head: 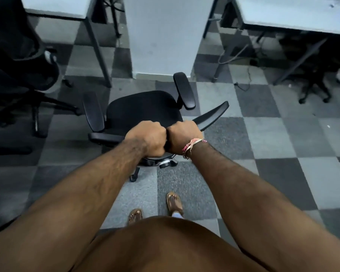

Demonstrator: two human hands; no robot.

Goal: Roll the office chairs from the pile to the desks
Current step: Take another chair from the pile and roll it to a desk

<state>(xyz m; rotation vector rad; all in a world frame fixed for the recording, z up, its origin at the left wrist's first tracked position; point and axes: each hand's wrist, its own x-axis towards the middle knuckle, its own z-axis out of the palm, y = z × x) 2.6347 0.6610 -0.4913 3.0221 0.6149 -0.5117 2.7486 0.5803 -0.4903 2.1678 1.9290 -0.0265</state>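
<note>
Both hands, left hand (147, 139) and right hand (182, 138), clamp fist-to-fist on the backrest (210, 116) of the office chair (143, 110), well short of either worktop (294, 18), and that narrow central grip could let it swivel off-line into the pillar (165, 36).

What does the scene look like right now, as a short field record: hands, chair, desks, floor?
left hand: grips top edge of backrest
right hand: grips the same edge, touching left hand
office chair: black, seat facing white pillar
backrest: top edge seen from above
left desk: another black chair beside it
right desk: cables beneath
floor: grey checkered carpet tiles
</note>
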